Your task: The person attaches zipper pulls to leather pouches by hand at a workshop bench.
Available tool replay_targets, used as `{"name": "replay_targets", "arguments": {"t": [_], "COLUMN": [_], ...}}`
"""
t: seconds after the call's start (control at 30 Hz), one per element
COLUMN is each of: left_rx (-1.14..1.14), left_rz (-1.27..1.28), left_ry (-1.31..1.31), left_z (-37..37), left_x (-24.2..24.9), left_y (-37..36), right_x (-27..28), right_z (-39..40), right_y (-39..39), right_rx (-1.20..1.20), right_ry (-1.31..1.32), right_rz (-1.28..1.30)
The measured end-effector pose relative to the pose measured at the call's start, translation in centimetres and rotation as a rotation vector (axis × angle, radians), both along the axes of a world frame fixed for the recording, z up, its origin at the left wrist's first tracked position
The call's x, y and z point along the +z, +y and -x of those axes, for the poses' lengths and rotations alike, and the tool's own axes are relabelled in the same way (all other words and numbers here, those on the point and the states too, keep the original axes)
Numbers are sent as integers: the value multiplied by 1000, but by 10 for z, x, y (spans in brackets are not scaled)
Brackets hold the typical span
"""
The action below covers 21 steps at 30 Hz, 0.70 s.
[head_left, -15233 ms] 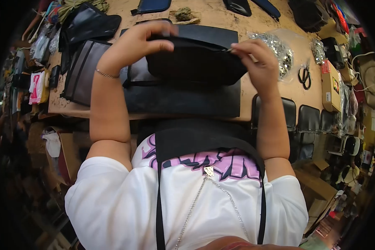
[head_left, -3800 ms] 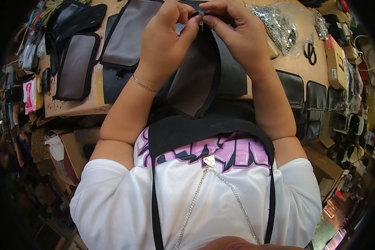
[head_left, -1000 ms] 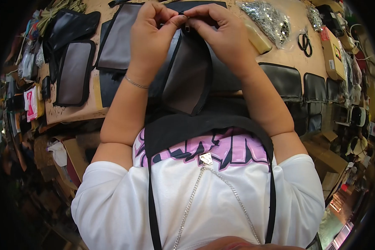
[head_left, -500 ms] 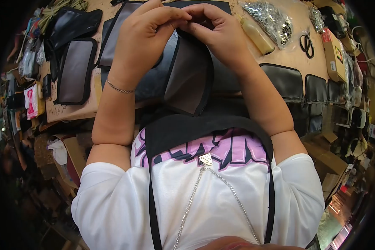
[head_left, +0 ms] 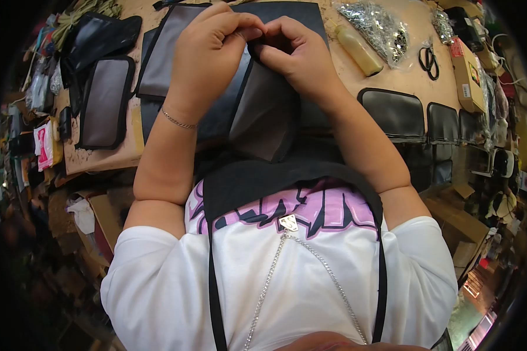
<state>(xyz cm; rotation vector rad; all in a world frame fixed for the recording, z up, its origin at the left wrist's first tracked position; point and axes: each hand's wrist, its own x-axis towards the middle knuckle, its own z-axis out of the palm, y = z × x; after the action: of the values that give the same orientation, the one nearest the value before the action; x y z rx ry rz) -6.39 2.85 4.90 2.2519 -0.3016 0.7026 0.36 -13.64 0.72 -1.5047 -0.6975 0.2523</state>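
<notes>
In front of my chest, my left hand (head_left: 214, 50) and my right hand (head_left: 298, 58) meet at the fingertips over the worktable. Pinched in the right one is the top corner of a dark grey leather-like panel (head_left: 260, 108) with a black bound edge, which hangs down toward my black apron (head_left: 240, 190). My left thumb and index finger are pressed together right beside that corner; whatever lies between them is too small to make out. Beneath both hands lies a larger dark sheet (head_left: 214, 120). Another grey panel with black edging (head_left: 167, 64) rests by my left wrist.
On the left are a black-edged grey panel (head_left: 104, 102) and black pieces (head_left: 102, 41). To the right stand a yellowish bottle (head_left: 357, 50), a plastic bag of small silver metal parts (head_left: 380, 29), black-handled scissors (head_left: 428, 61) and a cardboard box (head_left: 467, 76). Black panels (head_left: 392, 111) line the front edge.
Both hands have shifted slightly, the left a little to the right and down. The right hand has turned a bit, still gripping the panel's corner. The panel hangs nearly as before.
</notes>
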Motion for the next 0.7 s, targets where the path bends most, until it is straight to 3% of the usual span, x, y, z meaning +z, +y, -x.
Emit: {"name": "replay_targets", "arguments": {"t": [0.27, 0.37, 0.4, 0.5, 0.7], "left_rx": [-7, -33, 9, -132, -90], "left_rz": [91, 577, 443, 658, 437], "left_ry": [-94, 250, 322, 300, 269], "left_z": [-8, -10, -8, -9, -15], "left_x": [6, 2, 9, -9, -25], "left_y": [-5, -3, 0, 10, 20], "right_x": [17, 15, 13, 13, 12], "right_z": [3, 5, 3, 1, 1], "right_y": [-3, 0, 1, -1, 1], "right_rx": [-10, -97, -133, -128, -124], "right_ry": [25, 61, 63, 85, 33], "right_rz": [51, -23, -63, -53, -76]}}
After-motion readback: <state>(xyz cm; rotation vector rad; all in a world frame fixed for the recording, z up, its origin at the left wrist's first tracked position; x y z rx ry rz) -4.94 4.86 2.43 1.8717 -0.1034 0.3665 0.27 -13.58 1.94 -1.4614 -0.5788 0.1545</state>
